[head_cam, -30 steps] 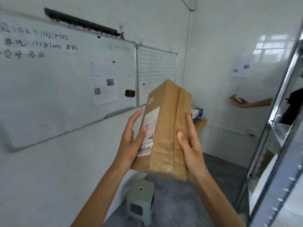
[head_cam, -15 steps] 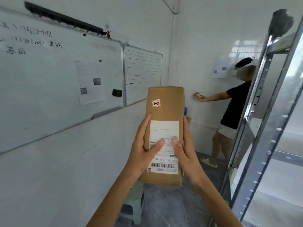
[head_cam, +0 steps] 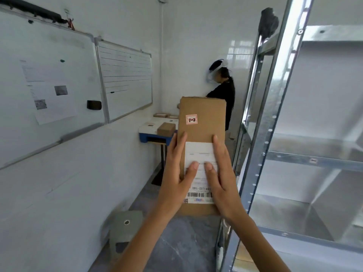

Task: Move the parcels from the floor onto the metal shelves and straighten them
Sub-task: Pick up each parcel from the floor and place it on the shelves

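I hold a long brown cardboard parcel (head_cam: pixel 204 122) upright in front of me, its white shipping label and a small red-edged "1-2" sticker facing me. My left hand (head_cam: pixel 176 173) grips its left edge, thumb pressed on the label. My right hand (head_cam: pixel 222 173) grips the right edge, thumb also on the label. The metal shelves (head_cam: pixel 314 160) stand just to the right of the parcel, their silver post close to my right hand. The shelf boards I can see carry no parcels.
A grey plastic stool (head_cam: pixel 125 230) stands on the floor below my arms. A person in black (head_cam: pixel 225 95) stands at the far wall by a small table (head_cam: pixel 151 130) with small boxes. Whiteboards (head_cam: pixel 59 79) cover the left wall.
My view has swung right, bringing the shelves closer and larger. The parcel was turned so its label faces me and stays held in both hands. The person at the far wall has shifted.
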A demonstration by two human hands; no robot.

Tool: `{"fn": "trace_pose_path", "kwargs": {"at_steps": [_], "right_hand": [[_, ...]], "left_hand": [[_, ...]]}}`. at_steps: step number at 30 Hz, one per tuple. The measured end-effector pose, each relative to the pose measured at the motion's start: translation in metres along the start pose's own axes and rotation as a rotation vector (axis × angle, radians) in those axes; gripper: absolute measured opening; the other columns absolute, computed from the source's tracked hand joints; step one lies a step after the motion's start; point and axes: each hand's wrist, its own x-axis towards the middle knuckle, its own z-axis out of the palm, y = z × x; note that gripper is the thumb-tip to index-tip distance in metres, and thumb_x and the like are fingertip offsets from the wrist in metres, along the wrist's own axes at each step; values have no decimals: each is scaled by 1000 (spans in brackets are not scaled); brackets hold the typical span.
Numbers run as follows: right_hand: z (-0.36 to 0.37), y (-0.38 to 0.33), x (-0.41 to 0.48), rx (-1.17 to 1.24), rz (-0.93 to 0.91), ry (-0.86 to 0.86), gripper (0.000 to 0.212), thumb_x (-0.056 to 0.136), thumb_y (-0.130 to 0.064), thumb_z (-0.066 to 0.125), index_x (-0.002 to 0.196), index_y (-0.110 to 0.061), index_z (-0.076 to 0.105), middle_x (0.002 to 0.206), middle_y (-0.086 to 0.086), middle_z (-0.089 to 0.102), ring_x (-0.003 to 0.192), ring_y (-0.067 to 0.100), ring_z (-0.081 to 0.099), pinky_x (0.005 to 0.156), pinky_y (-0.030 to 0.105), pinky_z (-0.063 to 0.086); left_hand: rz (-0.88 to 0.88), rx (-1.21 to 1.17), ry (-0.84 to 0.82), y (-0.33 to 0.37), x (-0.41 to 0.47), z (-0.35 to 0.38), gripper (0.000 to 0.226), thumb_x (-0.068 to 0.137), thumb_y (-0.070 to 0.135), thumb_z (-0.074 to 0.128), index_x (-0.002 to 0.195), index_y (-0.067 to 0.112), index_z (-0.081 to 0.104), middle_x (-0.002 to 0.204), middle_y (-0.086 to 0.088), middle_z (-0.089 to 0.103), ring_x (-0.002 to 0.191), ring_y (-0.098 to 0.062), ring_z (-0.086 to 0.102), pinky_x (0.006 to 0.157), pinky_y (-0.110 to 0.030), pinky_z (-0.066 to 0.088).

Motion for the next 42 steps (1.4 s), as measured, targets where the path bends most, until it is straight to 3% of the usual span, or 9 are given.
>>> {"fn": "trace_pose_path", "kwargs": {"at_steps": [2,7,10,14,17,21,27,35,42], "right_hand": [[-22,2,-7,-78,24,52,58,100,-43,34,152,-44,10,161,-3,14,145,21,26,110,53,37],[-86,4,-29,-216,56,148,55,100,-43,34,153,-39,18,159,-1,20,145,19,27,112,49,36],[-127,2,-45,-263,80,203,53,100,-40,35,151,-42,20,156,5,24,136,21,40,104,40,46],[-183,3,-67,-347,83,307,53,100,-35,37,152,-30,26,158,10,22,139,17,36,104,17,40],[-227,10,-73,-423,102,358,53,101,-37,36,152,-34,24,157,8,24,139,22,37,108,38,42],[-288,19,-80,-489,124,443,53,100,-41,35,151,-39,21,156,4,25,133,16,42,103,29,46],[-387,43,-104,-581,112,533,55,97,-46,35,150,-42,19,157,5,23,135,19,39,105,40,43],[-536,78,-108,-613,65,519,53,99,-42,37,149,-43,21,150,6,33,132,19,42,104,41,42],[-627,124,-74,-590,15,442,58,100,-32,45,151,-41,19,152,6,28,138,20,36,109,50,38]], "left_hand": [[71,-12,-20,4,-1,24,60,97,34,49,150,38,23,163,-1,7,146,-1,19,104,-19,44],[114,-138,-93,17,0,89,55,98,34,50,150,37,30,164,8,6,150,-19,17,104,-52,46],[136,-280,-151,37,-5,131,54,99,26,53,148,37,33,163,11,9,148,-11,22,103,-42,50],[148,-422,-264,66,-11,189,54,97,29,56,146,34,34,162,6,12,146,-5,23,99,-15,45],[136,-477,-316,82,-9,236,55,96,26,56,146,32,31,163,4,10,146,-6,22,96,-10,44],[156,-503,-371,104,1,303,59,94,33,53,148,32,30,162,14,10,146,-8,24,99,-20,49],[252,-569,-425,140,-4,408,56,94,45,48,146,42,27,161,14,11,146,-6,23,101,-17,44],[277,-545,-390,197,3,549,56,96,22,54,148,20,33,163,-1,11,145,6,15,100,-9,40],[320,-489,-265,214,36,637,54,96,21,54,147,25,35,163,5,10,143,10,14,95,-7,42]]}}
